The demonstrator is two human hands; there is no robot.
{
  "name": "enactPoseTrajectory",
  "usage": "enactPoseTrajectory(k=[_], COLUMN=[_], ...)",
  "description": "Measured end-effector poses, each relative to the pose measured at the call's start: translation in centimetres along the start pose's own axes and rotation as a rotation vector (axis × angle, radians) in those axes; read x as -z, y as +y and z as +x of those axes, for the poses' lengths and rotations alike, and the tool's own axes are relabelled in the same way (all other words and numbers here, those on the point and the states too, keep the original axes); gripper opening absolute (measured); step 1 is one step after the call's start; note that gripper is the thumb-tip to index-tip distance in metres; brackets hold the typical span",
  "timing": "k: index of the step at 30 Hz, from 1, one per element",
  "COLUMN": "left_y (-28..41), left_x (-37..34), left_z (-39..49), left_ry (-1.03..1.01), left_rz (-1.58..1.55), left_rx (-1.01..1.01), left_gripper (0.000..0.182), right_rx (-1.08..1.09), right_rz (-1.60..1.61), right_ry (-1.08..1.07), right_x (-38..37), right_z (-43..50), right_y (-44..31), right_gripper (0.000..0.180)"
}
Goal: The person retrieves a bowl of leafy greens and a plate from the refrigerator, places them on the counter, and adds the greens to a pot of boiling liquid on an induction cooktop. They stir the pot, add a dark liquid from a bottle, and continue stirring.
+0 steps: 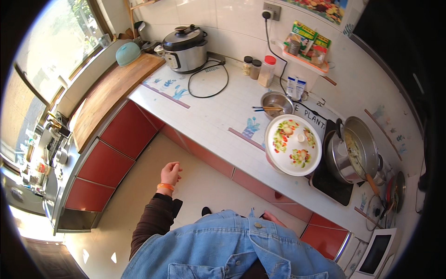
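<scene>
My left hand (171, 173), with an orange bangle at the wrist, hangs over the floor, fingers curled, with nothing visible in it. Close to my body, my right hand (274, 218) shows only in part beside the denim jacket; its fingers are mostly hidden. On the counter in front stands a round container with a white fruit-patterned lid (294, 146). Behind it is a metal bowl (277, 102) with chopsticks (270, 108) resting in it. To the right, a steel pot (336, 158) sits on a black cooktop (331, 190), holding pale food and a wooden-handled utensil (372, 185).
An electric pressure cooker (185, 50) with a looped cord stands at the back beside a wooden board (115, 90) and an upturned blue bowl (128, 54). Seasoning jars (267, 71) line the wall. A glass lid (375, 211) and a red pan (395, 191) are at the right.
</scene>
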State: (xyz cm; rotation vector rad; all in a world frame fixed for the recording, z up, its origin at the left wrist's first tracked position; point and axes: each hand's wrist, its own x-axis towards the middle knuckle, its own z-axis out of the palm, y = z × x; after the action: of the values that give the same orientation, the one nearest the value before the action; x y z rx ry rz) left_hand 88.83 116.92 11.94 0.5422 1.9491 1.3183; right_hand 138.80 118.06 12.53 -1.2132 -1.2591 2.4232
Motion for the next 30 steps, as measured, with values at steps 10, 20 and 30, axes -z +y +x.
enactPoseTrajectory(k=[10, 20, 30], left_y=[-3.3, -1.9, 0.6], left_x=[9.8, 6.5, 1.8], left_z=[7.8, 22.6, 34.4], left_ry=[-0.104, -0.082, 0.034], left_rz=[0.057, -0.195, -0.869], left_rx=[0.154, 0.309, 0.488], left_gripper=[0.029, 0.051, 0.089], right_rx=[-0.076, 0.124, -0.115], right_rz=[-0.973, -0.607, -0.315], right_ry=[-0.329, -0.065, 0.064], right_x=[-5.5, -9.0, -8.4], right_z=[6.0, 16.6, 24.9], right_y=[-5.1, -9.1, -11.6], right_gripper=[0.045, 0.033, 0.030])
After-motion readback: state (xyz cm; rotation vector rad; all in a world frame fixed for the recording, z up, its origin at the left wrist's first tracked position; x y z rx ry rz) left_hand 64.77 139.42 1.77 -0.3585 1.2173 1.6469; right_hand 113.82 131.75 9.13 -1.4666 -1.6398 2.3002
